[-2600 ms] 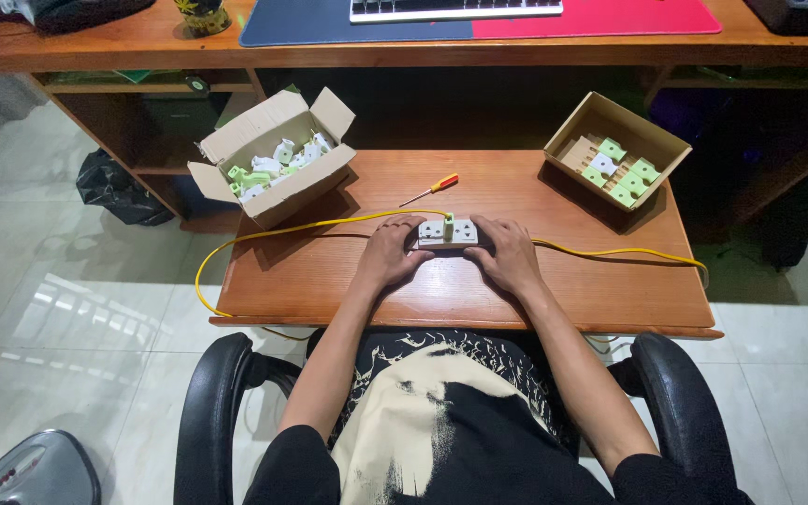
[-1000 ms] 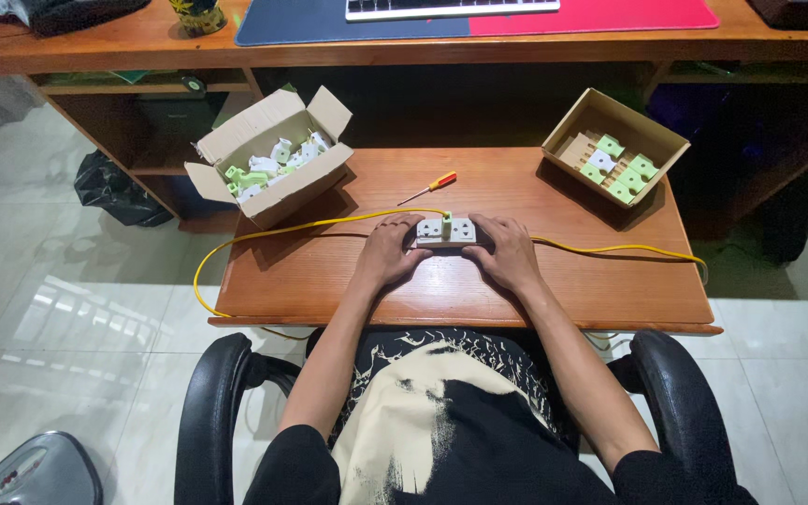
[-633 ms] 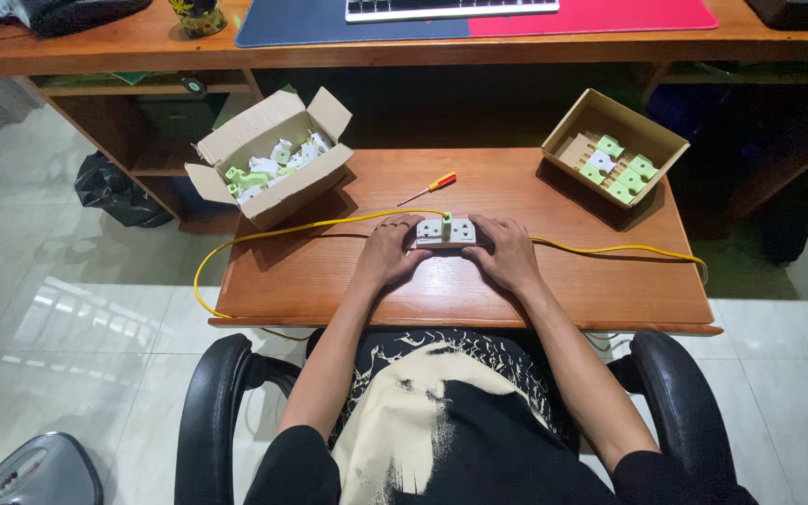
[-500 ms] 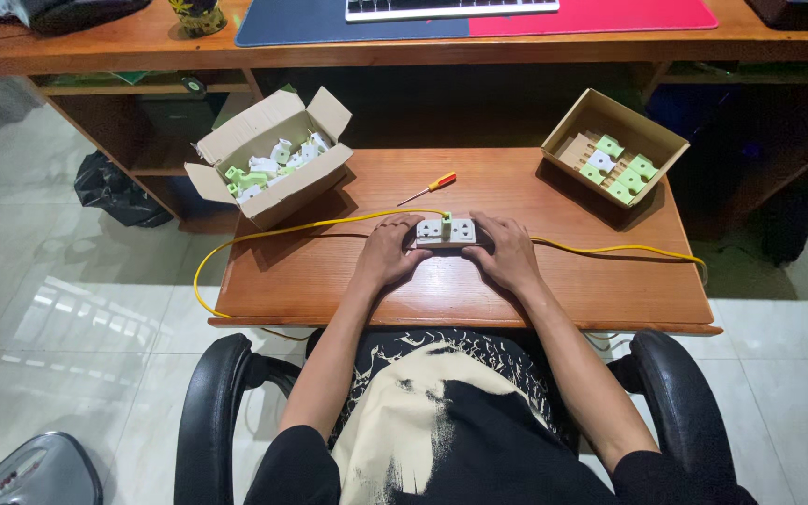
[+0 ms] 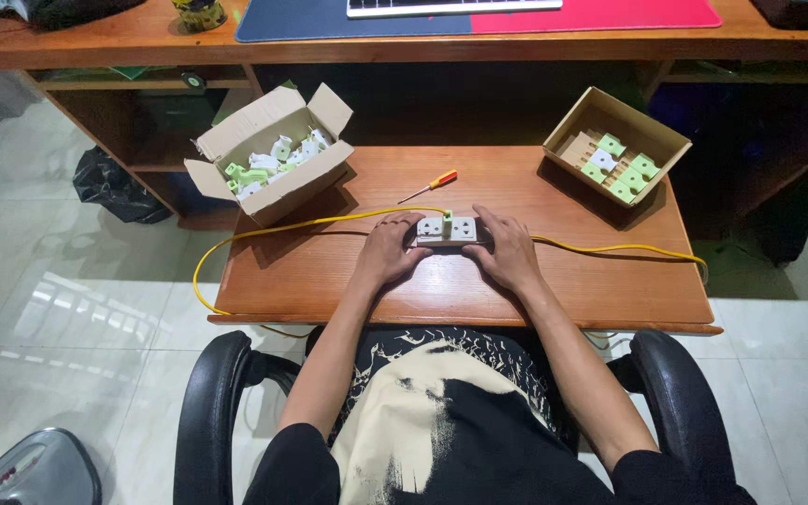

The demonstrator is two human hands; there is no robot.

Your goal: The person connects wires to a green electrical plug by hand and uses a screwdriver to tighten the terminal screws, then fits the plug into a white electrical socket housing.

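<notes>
both hands, L point(image 5: 387, 252) + R point(image 5: 507, 252), pinching ends of white socket block point(image 5: 451, 230) mid surface point(image 5: 329, 271) | yellow cable point(image 5: 310, 223) runs thru it, loops off edge | risk imo: snagged cable yanks block | screwdriver point(image 5: 430, 186) could roll

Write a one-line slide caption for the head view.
Both hands, left hand and right hand, grip a white socket block on a wooden table.

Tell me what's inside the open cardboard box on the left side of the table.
The cardboard box holds a loose heap of small white and light-green plastic parts. Whatever lies beneath the top layer, and the box floor, is covered by the heap.
</notes>
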